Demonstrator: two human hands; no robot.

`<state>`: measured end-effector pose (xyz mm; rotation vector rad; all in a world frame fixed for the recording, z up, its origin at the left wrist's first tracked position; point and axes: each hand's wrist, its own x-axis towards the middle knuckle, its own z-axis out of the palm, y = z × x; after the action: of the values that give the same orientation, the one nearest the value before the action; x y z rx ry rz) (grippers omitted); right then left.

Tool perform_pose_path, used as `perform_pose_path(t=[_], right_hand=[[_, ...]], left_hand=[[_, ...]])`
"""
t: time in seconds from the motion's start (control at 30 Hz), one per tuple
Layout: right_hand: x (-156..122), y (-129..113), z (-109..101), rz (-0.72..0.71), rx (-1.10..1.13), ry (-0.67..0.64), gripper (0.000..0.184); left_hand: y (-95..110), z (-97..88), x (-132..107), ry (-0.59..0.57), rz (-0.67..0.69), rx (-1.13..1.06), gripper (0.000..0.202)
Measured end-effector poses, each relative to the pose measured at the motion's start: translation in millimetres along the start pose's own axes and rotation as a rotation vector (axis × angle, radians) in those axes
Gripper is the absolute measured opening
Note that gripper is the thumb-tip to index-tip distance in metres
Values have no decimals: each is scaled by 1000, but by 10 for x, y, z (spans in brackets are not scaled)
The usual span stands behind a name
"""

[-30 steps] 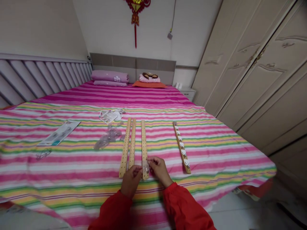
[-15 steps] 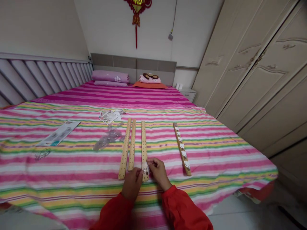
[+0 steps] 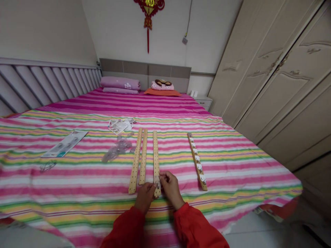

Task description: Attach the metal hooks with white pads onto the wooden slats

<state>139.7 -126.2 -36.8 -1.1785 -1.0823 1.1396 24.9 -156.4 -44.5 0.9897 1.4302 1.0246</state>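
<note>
Three perforated wooden strips lie lengthwise on the striped bedspread; the rightmost wooden strip (image 3: 156, 151) has its near end between my hands. On that end sits a small clear hook (image 3: 158, 185) with a metal part, largely covered by fingers. My left hand (image 3: 145, 197) pinches at its left edge, and my right hand (image 3: 169, 186) pinches at its right edge. To the left lie the middle strip (image 3: 143, 158) and the left strip (image 3: 135, 162). Farther right is another wooden strip (image 3: 194, 151) carrying a row of white hooks.
Crumpled clear plastic packaging (image 3: 117, 150) lies left of the strips, with clear hook pieces (image 3: 121, 125) beyond it. A flat hook package (image 3: 66, 144) and a thin wire-like bundle (image 3: 48, 166) are farther left. Wardrobe doors (image 3: 279, 86) stand along the right side.
The clear hook now lies lower against the strip, more covered by my fingers. My left hand has shifted slightly right; the strips remain in place.
</note>
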Motion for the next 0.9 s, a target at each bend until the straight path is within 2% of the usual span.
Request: perform_pose_path(t=[0.17,0.3,0.37,0.57,0.67,0.83,0.9], right_hand=[[-145,27,-69,35,20,39,26],[-301,58,-119,278,122,-67,36],[-348,45,-132,338,182,-105,37],[-363,-54,-150,358,326,-109,28],[-371,-72,-140,367,351,-143,25],[-388,-54,-146,376,343,-156,19],[-387,-44,-164,390,355,-159,16]], left_hand=[[-13,-18,51,-1,16,23,39],[36,-11,20,5,3,26,42],[65,8,-12,5,-17,11,43],[199,55,-41,-32,54,-52,43],[299,83,3,-103,8,-83,43],[340,155,112,14,-49,-5,43],[305,178,150,20,-87,-29,45]])
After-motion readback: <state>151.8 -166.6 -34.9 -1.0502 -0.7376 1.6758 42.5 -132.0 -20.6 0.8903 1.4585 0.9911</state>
